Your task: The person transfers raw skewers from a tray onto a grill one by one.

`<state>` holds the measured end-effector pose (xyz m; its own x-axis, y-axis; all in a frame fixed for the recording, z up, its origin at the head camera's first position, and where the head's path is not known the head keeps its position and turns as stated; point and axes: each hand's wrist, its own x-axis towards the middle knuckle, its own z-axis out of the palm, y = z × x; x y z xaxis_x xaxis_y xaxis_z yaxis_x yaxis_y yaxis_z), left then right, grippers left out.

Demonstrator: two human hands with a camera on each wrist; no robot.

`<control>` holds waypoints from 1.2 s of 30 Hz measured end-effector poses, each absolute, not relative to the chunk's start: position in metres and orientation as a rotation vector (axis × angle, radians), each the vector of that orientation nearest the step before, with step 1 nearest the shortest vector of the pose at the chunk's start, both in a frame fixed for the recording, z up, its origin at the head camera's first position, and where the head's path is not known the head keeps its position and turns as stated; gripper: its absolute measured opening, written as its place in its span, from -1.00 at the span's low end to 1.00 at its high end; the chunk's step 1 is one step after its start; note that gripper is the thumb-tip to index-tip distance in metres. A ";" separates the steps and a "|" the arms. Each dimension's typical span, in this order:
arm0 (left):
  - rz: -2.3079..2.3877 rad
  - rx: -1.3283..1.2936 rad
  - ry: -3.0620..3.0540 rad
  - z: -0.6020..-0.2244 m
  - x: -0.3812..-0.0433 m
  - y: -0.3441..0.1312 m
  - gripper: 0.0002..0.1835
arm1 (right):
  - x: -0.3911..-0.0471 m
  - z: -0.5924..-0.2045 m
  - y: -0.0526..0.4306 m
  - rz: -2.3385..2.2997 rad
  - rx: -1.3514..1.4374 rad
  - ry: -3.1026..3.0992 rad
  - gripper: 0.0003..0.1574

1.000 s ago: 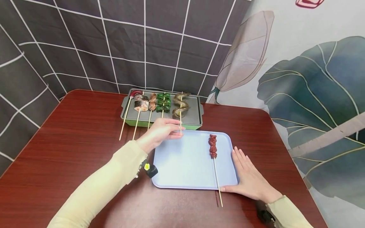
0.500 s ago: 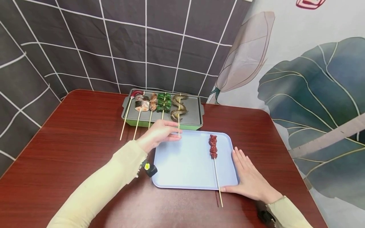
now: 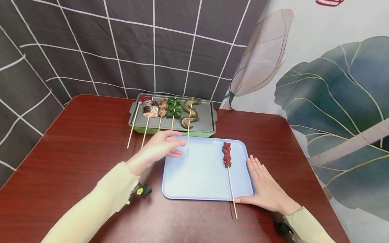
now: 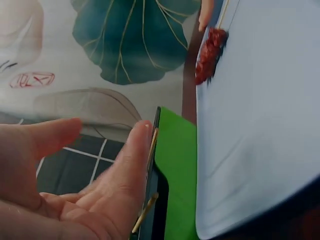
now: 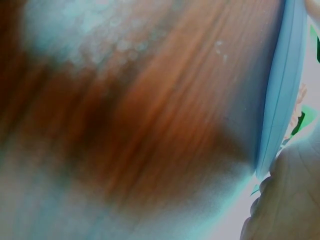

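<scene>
In the head view my left hand (image 3: 161,145) is over the left back corner of the pale blue tray (image 3: 197,175). Its fingertips are just left of the stick of a shrimp skewer (image 3: 184,122), which lies on the grey-topped, green-sided grill (image 3: 207,118) with its stick reaching over the tray. The left wrist view shows that hand (image 4: 95,200) with thumb and fingers spread apart, nothing between them. My right hand (image 3: 268,192) rests against the tray's right edge, fingers straight. Beside it on the tray lies a red meat skewer (image 3: 226,157), its stick overhanging the front rim.
Left of the shrimp on the grill are a green pepper skewer (image 3: 174,108), a brown meat skewer (image 3: 162,108), a fish-chunk skewer (image 3: 151,109) and a dark red-tipped skewer (image 3: 145,98). All stand on a reddish wooden table (image 3: 91,135) against a dark gridded cloth (image 3: 127,44).
My left hand shifted the shrimp skewer slightly left on the grill, then let go of its stick and drew back to the left. The right hand stayed on the tray's edge.
</scene>
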<state>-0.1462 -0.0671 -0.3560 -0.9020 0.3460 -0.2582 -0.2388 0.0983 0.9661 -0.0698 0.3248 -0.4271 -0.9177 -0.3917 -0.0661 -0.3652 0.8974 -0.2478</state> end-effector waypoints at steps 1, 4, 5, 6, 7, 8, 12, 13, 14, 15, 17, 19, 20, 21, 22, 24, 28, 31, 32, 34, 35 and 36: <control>1.870 0.121 1.949 -0.356 -0.143 -0.067 -0.47 | -0.070 -0.427 0.324 -0.355 -0.591 2.951 0.71; 1.901 0.189 1.906 -0.355 -0.133 -0.065 -0.55 | -0.070 -0.426 0.324 -0.349 -0.593 2.947 0.70; 1.909 0.216 1.887 -0.355 -0.130 -0.063 -0.56 | -0.070 -0.426 0.324 -0.349 -0.589 2.946 0.71; 1.914 0.237 1.872 -0.356 -0.127 -0.061 -0.56 | -0.069 -0.426 0.324 -0.354 -0.588 2.947 0.71; 1.915 0.255 1.857 -0.356 -0.124 -0.059 -0.56 | -0.069 -0.426 0.324 -0.355 -0.585 2.946 0.71; 1.915 0.271 1.840 -0.357 -0.121 -0.056 -0.55 | -0.069 -0.425 0.324 -0.350 -0.583 2.943 0.71; 1.893 0.302 1.802 -0.362 -0.112 -0.044 -0.55 | -0.069 -0.425 0.324 -0.352 -0.584 2.940 0.71; 1.884 0.301 1.795 -0.364 -0.110 -0.041 -0.54 | -0.070 -0.425 0.324 -0.348 -0.584 2.937 0.71; 1.878 0.308 1.792 -0.366 -0.109 -0.038 -0.54 | -0.070 -0.426 0.324 -0.349 -0.583 2.935 0.71; 1.870 0.307 1.789 -0.368 -0.108 -0.035 -0.54 | -0.070 -0.426 0.324 -0.350 -0.582 2.934 0.71; 1.858 0.311 1.780 -0.372 -0.105 -0.029 -0.54 | -0.070 -0.426 0.324 -0.350 -0.578 2.933 0.71; 1.846 0.317 1.767 -0.376 -0.101 -0.024 -0.53 | -0.070 -0.426 0.324 -0.350 -0.574 2.931 0.72; 1.841 0.323 1.763 -0.377 -0.100 -0.021 -0.53 | -0.070 -0.426 0.324 -0.350 -0.572 2.929 0.72; 1.839 0.319 1.754 -0.378 -0.098 -0.019 -0.52 | -0.070 -0.426 0.324 -0.350 -0.572 2.929 0.72; 1.838 0.322 1.749 -0.379 -0.097 -0.016 -0.52 | -0.070 -0.426 0.324 -0.352 -0.570 2.929 0.72; 1.839 0.320 1.738 -0.382 -0.094 -0.011 -0.52 | -0.070 -0.426 0.324 -0.353 -0.568 2.926 0.72; 1.857 0.308 1.692 -0.390 -0.088 0.003 -0.53 | -0.070 -0.426 0.324 -0.354 -0.568 2.930 0.72; 1.879 0.281 1.649 -0.395 -0.080 0.015 -0.54 | -0.069 -0.426 0.324 -0.354 -0.571 2.934 0.72; 1.884 0.270 1.638 -0.397 -0.077 0.019 -0.54 | -0.069 -0.426 0.324 -0.351 -0.573 2.934 0.72; 1.882 0.248 1.628 -0.400 -0.072 0.026 -0.55 | -0.069 -0.426 0.324 -0.348 -0.576 2.934 0.72; 1.877 0.231 1.630 -0.401 -0.070 0.030 -0.56 | -0.070 -0.426 0.324 -0.347 -0.575 2.933 0.72; 1.871 0.215 1.629 -0.402 -0.068 0.033 -0.57 | -0.070 -0.426 0.324 -0.346 -0.573 2.933 0.72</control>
<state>-0.0678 0.0332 -0.4020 -0.7817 0.5573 -0.2800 -0.3541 -0.0270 0.9348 -0.0696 0.3242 -0.4258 -0.9189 -0.3850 -0.0860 -0.3545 0.9015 -0.2484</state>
